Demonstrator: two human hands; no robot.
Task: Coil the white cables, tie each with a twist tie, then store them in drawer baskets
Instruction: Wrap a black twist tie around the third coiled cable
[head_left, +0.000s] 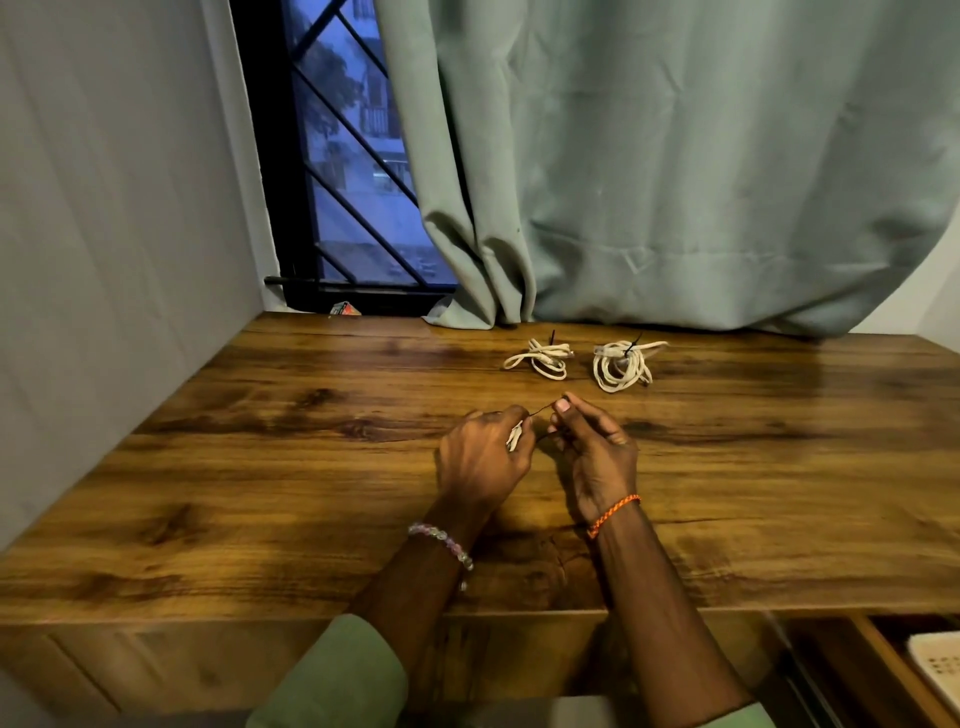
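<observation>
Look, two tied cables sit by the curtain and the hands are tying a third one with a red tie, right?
Nearly. The head view shows the tie between the left hand and right hand is black, not red. Two tied cables do sit by the curtain.

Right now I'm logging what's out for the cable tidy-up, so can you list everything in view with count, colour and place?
tied cable coils: two, white with black ties, far side of desk, side by side; second on the right.
cable being tied: one, white, in left hand.
twist tie: one, black, between the hands.
desk: one, brown wood grain.
curtain: one, pale green, behind desk.
window: one, black bars, far left.
small packet: one, reddish, on the sill.
open drawer: one, wooden, lower right.
drawer basket: one, cream, inside drawer.
left hand: grips cable.
right hand: pinches tie.
</observation>
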